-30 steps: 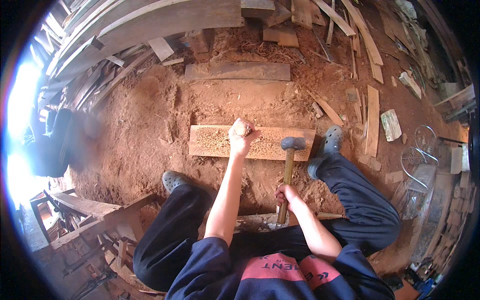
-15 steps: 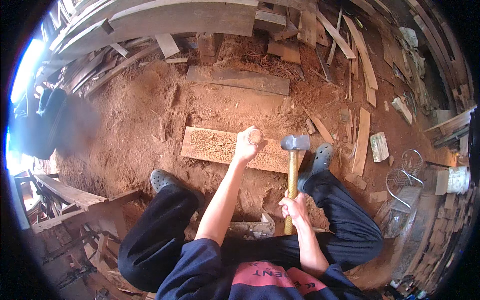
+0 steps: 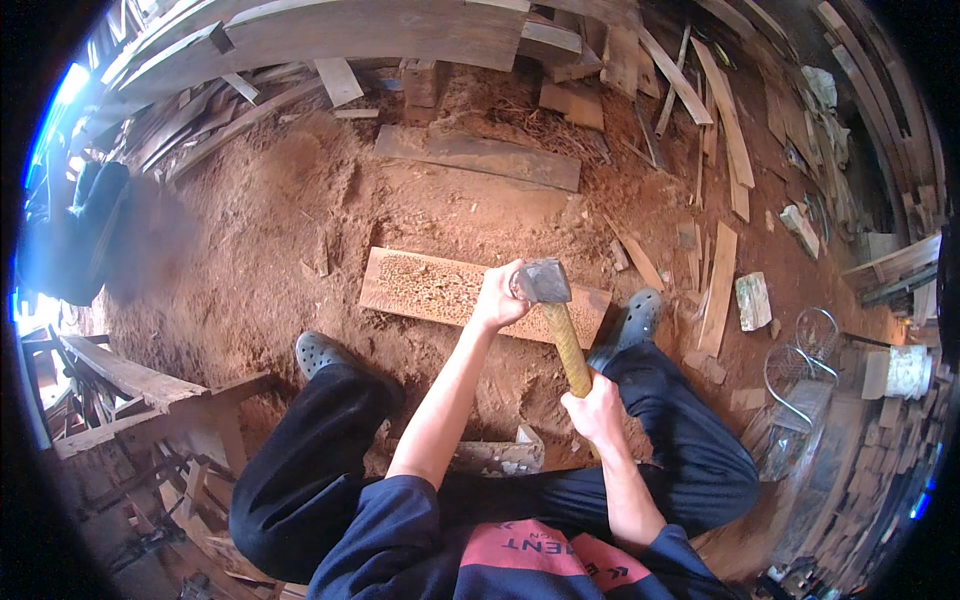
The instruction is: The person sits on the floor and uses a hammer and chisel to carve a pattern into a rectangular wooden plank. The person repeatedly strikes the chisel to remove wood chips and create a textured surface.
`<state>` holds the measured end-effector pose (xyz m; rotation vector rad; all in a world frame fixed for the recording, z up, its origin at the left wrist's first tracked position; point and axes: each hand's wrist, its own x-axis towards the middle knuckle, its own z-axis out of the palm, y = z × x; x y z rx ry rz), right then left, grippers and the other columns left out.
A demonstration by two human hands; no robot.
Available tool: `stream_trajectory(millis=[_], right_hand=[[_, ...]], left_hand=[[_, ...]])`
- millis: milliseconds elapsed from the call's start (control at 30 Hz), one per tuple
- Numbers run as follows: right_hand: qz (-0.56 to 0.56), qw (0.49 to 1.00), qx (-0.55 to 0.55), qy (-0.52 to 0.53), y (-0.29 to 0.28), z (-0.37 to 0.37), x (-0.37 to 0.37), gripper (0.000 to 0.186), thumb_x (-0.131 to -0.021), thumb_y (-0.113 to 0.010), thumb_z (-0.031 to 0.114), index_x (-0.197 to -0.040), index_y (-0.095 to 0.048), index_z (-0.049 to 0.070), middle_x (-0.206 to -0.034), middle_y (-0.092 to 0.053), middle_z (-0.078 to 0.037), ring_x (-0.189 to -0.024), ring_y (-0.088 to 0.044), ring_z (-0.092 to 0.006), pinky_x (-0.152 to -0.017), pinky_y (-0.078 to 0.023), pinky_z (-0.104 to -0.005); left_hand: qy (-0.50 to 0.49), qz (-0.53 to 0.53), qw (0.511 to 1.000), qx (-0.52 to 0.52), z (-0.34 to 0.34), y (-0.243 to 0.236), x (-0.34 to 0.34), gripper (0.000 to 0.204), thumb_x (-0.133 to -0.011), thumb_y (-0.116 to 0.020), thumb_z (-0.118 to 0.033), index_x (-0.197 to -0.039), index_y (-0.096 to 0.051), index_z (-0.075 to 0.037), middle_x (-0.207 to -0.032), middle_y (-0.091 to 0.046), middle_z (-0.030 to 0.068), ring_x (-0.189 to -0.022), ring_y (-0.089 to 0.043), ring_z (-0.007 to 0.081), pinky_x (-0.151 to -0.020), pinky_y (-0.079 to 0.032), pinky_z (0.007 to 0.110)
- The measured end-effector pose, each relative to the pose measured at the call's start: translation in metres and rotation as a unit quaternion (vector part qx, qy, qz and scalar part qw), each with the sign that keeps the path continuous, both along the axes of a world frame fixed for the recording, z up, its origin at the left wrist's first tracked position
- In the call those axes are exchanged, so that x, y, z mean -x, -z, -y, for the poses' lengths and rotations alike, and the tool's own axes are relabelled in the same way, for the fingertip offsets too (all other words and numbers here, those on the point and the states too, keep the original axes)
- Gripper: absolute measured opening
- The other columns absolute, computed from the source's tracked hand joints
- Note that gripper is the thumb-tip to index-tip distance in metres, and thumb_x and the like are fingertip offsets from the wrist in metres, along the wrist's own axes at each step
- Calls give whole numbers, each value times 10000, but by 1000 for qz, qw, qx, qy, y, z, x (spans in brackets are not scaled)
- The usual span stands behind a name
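My left hand point(image 3: 500, 295) is closed around an upright object with a round top, now mostly hidden beneath the hammer head point(image 3: 542, 282). My right hand point(image 3: 596, 408) grips the long yellowish handle point(image 3: 565, 345) of that hammer, whose dark metal head lies over the top of what my left hand holds. Both are above a light wooden board point(image 3: 400, 278) lying crosswise on the dirt, its top covered in many small pits or marks. My feet, in grey perforated clogs, rest either side of the board.
A dark plank point(image 3: 475, 155) lies beyond the board on the reddish dirt point(image 3: 240, 260). Stacked timber point(image 3: 370, 30) lines the back, loose slats point(image 3: 718, 290) the right, near a wire rack point(image 3: 812, 370) and white bucket point(image 3: 908, 372). A wooden frame point(image 3: 140, 380) stands left; a dark blurred shape is beside it.
My right hand has swung the hammer head leftward onto the top of the object in my left hand. My left hand has moved right and slightly down in the picture; the view has shifted.
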<state>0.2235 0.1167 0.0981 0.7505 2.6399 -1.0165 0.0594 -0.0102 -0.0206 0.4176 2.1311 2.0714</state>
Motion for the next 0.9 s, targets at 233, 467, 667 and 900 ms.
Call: stream_trajectory(millis=[233,467,667,900], right_hand=[[49,983,168,61,6,-9,-6,213,-616,-663,113,-751,-563,-18,-584,-564,-96,-517,-566,-222,-515,-458,-354],[-218,912,338,84,-81,-2,5,204,-696,-556,-114,-766,-449,45,-557,-453,-11,-377,-432,-74,-321,-346,-220],[-350,896,267,51,-73,4,6,215,-699,-560,-92,-739,-434,77,-626,-479,-30,-423,-432,-110,-391,-383,-252],[-43,999,-6,3,24,7,2,208,-663,-614,105,-827,-597,-23,-628,-588,-109,-563,-570,-215,-547,-457,-341]], left_hand=[[5,-27,999,33,0,-18,5,250,-637,-726,-156,-783,-573,-24,-695,-600,135,-639,-588,209,-614,-463,318],[-1,3,997,83,1,-16,4,229,-579,-648,-90,-782,-571,-18,-715,-604,161,-683,-613,291,-640,-470,349],[0,-8,996,89,1,-12,8,204,-597,-643,-101,-768,-568,-19,-719,-601,173,-678,-611,304,-629,-465,346],[-11,-49,998,28,-1,-1,7,156,-669,-636,-142,-745,-572,-21,-706,-613,156,-661,-627,205,-600,-471,324]])
